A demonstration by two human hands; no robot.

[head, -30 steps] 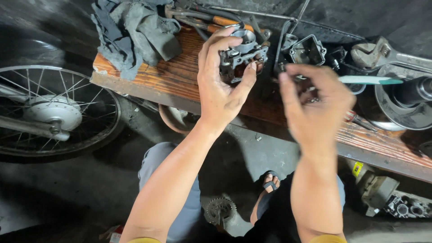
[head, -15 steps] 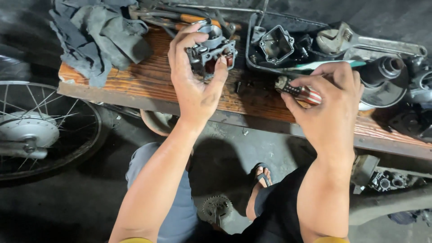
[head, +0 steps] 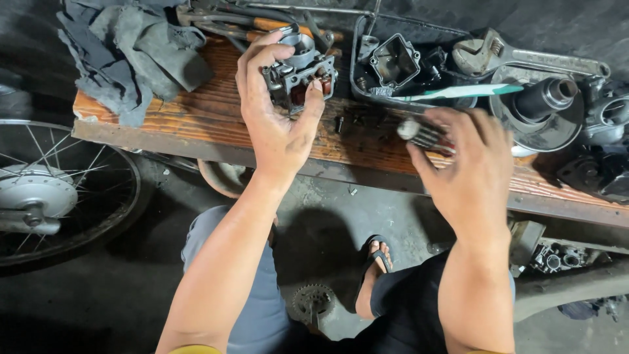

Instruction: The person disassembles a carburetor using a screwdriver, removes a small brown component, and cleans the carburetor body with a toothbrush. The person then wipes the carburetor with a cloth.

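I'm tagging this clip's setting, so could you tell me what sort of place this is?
Probably a motorcycle repair workshop: a spoked wheel, an adjustable wrench on the oily wooden bench, and a carburettor body in the left hand.

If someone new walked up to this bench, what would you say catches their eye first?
Most likely the left hand holding a grimy carburetor body up over the wooden bench. Beside it, the right hand grips a small ribbed tool. A spoked wheel stands at far left below the bench.
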